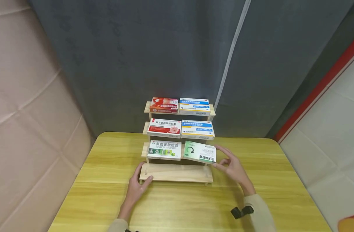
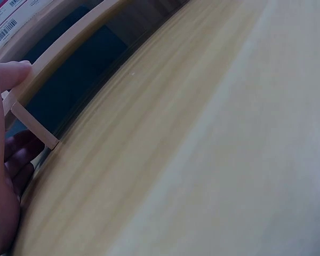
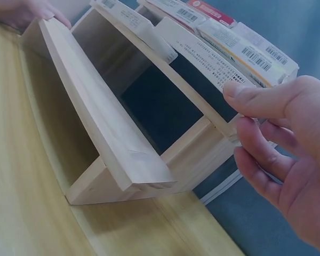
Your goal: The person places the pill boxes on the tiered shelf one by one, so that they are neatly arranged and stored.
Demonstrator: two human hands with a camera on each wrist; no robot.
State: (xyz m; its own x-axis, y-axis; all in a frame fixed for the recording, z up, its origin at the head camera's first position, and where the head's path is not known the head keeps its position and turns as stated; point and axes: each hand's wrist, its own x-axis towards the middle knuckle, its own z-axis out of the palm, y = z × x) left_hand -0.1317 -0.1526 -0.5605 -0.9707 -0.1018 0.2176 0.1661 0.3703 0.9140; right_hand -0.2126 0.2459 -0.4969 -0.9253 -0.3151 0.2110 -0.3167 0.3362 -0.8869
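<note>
A stepped wooden rack (image 1: 177,173) stands on the table, its lowest step bare. My left hand (image 1: 133,188) grips that step's left end, thumb over the front edge and fingers around the side, as the left wrist view shows. At the right end of the step above, my right hand (image 1: 233,167) pinches a green-and-white medicine box (image 1: 199,152) by its right end. This box lies slightly askew, and in the right wrist view my thumb is at its corner. Beside it on the same step rests a white-and-green capsule box (image 1: 164,150).
Higher up are a red-and-white box (image 1: 164,127), two blue-and-white boxes, one on the middle step (image 1: 198,129) and one on top, and a red box (image 1: 164,105). A grey curtain (image 1: 153,51) hangs close behind the rack. The wooden table (image 1: 93,180) extends to both sides.
</note>
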